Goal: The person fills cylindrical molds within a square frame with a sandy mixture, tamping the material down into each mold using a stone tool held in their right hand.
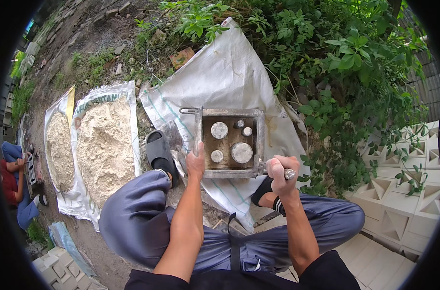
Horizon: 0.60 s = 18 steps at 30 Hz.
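Note:
A square metal mould (232, 173) lies on a white woven sack in front of me. Several round metal cylinders of different sizes stand inside it, the largest (242, 152) near its lower right corner. At the left wall, near the mould's near corner, my left hand (196, 163) is closed on the edge. My right hand (283, 174) makes a fist round a metal handle (289, 174) beside the near right corner. Its rounded end pokes out of the fist; my fingers hide where it meets the mould. A bent wire loop (187, 110) sticks out at the far left corner.
The white sack (215, 72) spreads under the mould. Two opened sacks of pale powder (106, 145) lie to the left. Patterned pale blocks (394, 203) are stacked at the right, below leafy plants (345, 58). Another person (19, 179) sits at the far left.

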### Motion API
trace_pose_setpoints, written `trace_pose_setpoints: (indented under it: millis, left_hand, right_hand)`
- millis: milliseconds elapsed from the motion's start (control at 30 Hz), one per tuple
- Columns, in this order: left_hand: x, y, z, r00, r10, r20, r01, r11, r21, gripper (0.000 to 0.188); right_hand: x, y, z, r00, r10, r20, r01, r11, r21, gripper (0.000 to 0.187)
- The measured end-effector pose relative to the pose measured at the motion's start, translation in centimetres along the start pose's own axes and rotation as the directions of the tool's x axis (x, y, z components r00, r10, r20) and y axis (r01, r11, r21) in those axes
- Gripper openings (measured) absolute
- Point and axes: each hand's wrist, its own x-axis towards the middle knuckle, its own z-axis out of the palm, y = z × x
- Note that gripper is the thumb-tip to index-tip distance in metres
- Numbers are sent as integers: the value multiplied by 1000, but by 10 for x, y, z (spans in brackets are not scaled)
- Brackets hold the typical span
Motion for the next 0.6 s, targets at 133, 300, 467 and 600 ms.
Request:
trace_pose_setpoints:
  millis: [133,300,467,600]
  left_hand:
    - [-3,8,5,1000,3,15,-3,1000,25,72]
    - [0,0,1,1000,-20,-13,20,1000,22,74]
    - [0,1,2,1000,-1,11,1,1000,22,74]
    - [-1,5,5,1000,-11,5,11,1000,-5,78]
  right_hand:
    - [-15,34,-1,973,-49,-227,91,980,178,37]
    - [4,24,3,990,77,-116,-55,982,183,36]
    - [-13,34,18,947,-45,-317,103,980,169,38]
    - [-4,43,25,924,123,-361,-34,969,244,36]
